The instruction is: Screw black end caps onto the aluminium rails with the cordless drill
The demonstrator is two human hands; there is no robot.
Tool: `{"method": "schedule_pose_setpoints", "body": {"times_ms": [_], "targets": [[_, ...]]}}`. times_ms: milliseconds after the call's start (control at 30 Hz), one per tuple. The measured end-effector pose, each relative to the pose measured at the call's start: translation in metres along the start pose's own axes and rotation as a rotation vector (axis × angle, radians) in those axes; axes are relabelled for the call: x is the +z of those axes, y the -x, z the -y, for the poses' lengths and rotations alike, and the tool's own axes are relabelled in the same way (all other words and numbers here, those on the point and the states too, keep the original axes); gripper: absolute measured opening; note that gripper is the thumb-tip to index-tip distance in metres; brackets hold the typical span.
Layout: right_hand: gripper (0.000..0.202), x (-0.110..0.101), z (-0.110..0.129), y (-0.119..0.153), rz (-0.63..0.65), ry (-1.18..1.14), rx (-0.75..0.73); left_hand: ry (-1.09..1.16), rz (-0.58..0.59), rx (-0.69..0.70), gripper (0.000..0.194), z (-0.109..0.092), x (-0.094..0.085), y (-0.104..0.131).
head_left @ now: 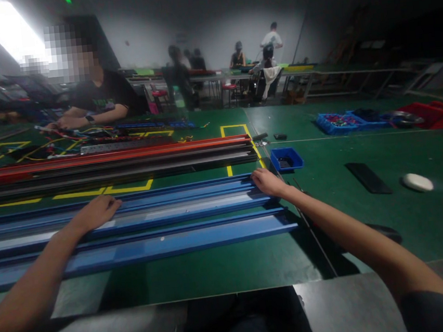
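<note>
Several long blue channels lie side by side on the green table. My left hand (97,212) rests with bent fingers on the rear blue channel (169,194), left of the middle. Near that channel's right end, my right hand (267,182) has its fingers curled at the edge. What the fingers of each hand close on is too small to make out. The front blue channel (205,239) lies nearer the table's front edge, with no hand on it.
Behind lie orange (165,151) and black channels (166,165). A small blue bin (286,159) stands beside my right hand. Farther right are a black flat object (368,178), a white oval object (418,182) and a red bin (432,115). A person handles wires at the back left.
</note>
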State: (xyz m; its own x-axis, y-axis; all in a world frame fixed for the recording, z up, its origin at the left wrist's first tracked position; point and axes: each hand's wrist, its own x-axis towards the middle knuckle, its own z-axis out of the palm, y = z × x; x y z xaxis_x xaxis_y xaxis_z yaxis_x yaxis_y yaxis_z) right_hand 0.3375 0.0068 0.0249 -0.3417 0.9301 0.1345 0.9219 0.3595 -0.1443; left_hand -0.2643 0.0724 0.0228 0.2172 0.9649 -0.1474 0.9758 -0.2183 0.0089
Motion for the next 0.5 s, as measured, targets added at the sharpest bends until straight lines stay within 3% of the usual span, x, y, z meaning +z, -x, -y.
{"method": "schedule_pose_setpoints", "body": {"times_ms": [233, 500], "targets": [[0.027, 0.006, -0.006, -0.004, -0.012, -0.049, 0.002, 0.008, -0.004, 0.031, 0.062, 0.0, 0.002, -0.003], [0.022, 0.006, -0.01, -0.014, -0.016, -0.074, 0.027, -0.027, -0.018, 0.027, 0.054, 0.004, 0.008, -0.029]]}}
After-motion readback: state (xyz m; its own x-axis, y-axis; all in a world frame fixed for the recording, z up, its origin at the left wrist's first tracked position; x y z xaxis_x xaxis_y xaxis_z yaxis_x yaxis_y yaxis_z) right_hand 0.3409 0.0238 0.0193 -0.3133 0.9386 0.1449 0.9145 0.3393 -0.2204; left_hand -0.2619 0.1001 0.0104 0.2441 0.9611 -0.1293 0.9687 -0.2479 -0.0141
